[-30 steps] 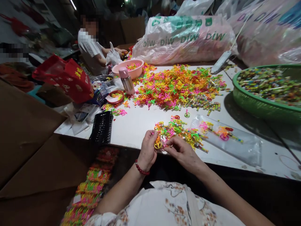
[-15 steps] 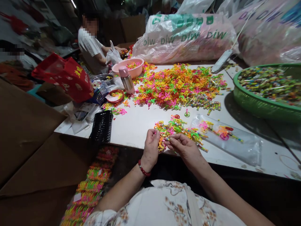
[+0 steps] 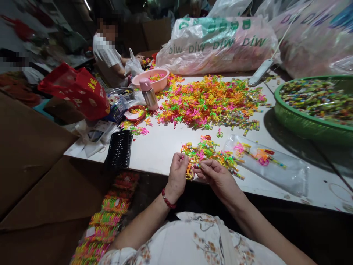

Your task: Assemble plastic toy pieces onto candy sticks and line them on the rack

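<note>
At the table's front edge, my left hand (image 3: 177, 173) is closed in a pinch, its fingertips around a small bright plastic toy piece. A yellow plastic ring (image 3: 189, 174) shows just beside those fingers. My right hand (image 3: 216, 176) is also pinched, close to the left; what lies between its thumb and finger is too small and covered to name. Behind both hands spreads a small heap of coloured plastic toy pieces (image 3: 205, 149), mixed with short clear tubes. Right of it lies a flat clear plastic bag (image 3: 286, 175) with a few such toys on it.
A large pile of plastic toy pieces (image 3: 204, 101) covers the table's middle. A green basket (image 3: 311, 127) stands right; a pink basin (image 3: 160, 85), a flask (image 3: 149, 97) and a black rack (image 3: 118, 147) are left. Beyond sits a co-worker (image 3: 106, 55); stuffed sacks (image 3: 217, 48) line the back.
My hands stay nearly in place, still pinched close together. The right fingers have shifted very slightly. Across the table, the co-worker's arm has moved a little.
</note>
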{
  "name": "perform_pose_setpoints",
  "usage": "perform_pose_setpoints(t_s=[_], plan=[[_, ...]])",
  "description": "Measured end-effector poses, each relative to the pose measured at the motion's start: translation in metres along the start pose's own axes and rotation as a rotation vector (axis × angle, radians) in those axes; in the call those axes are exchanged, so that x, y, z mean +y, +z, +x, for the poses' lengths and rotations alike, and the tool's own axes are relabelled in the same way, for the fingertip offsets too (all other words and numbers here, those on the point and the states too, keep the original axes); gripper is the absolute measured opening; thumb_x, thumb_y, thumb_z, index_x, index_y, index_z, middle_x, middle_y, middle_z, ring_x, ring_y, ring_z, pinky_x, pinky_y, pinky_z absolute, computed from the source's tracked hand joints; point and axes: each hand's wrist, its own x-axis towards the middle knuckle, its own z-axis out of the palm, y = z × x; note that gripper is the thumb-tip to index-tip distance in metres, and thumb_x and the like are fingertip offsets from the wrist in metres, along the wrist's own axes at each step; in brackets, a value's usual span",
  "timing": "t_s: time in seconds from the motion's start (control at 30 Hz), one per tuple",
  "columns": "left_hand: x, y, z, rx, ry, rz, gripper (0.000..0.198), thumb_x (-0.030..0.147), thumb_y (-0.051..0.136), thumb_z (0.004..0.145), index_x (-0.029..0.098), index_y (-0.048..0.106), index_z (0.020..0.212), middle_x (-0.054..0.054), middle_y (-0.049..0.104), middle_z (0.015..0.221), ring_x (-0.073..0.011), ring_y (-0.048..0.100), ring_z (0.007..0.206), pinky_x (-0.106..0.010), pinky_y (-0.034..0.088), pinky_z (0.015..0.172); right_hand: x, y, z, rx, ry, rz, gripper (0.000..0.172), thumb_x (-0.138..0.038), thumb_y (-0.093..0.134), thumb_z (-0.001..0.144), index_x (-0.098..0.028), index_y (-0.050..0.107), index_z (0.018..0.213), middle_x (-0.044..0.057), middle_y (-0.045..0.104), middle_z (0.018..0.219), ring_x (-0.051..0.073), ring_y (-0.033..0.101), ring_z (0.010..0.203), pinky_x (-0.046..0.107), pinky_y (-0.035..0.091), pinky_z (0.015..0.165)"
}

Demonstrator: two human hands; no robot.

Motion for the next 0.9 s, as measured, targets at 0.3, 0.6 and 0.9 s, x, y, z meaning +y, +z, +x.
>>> perform_pose_setpoints(t_s=[0.3,0.6,0.9], plan=[[0.0005,-0.0019,-0.0018,0.052,0.077,0.213,0.028,0.048,0.056,0.09,0.021,0.049,0.09,0.004,0.048,0.072,-0.0095,0.043,0.06,-0.021,0.039,0.058,0.0002,0.0023,-0.0028,0.032,0.115,0.031,0.033,-0.036,0.088,0.062,-0.015,0.068,0.078,0.004,0.073,0.069,0.01,0.068,0.059,0.015,0.056,0.057],[0.0039,-0.0012,-0.0065,0.058,0.112,0.282,0.025,0.046,0.057,0.09,0.022,0.05,0.09,0.002,0.05,0.075,-0.0116,0.045,0.064,-0.022,0.04,0.06,-0.0004,0.0004,-0.006,0.026,0.149,0.048,0.027,-0.033,0.086,0.065,-0.016,0.073,0.08,0.004,0.073,0.072,0.01,0.067,0.059,0.015,0.056,0.057],[0.0054,-0.0026,-0.0025,-0.03,0.014,0.28,0.028,0.048,0.056,0.089,0.021,0.047,0.091,0.004,0.049,0.07,-0.0092,0.047,0.056,-0.02,0.041,0.052,0.0042,-0.0002,-0.0101,-0.058,0.102,0.012,0.026,-0.032,0.084,0.068,-0.018,0.073,0.086,0.002,0.073,0.079,0.008,0.065,0.065,0.016,0.053,0.063]])
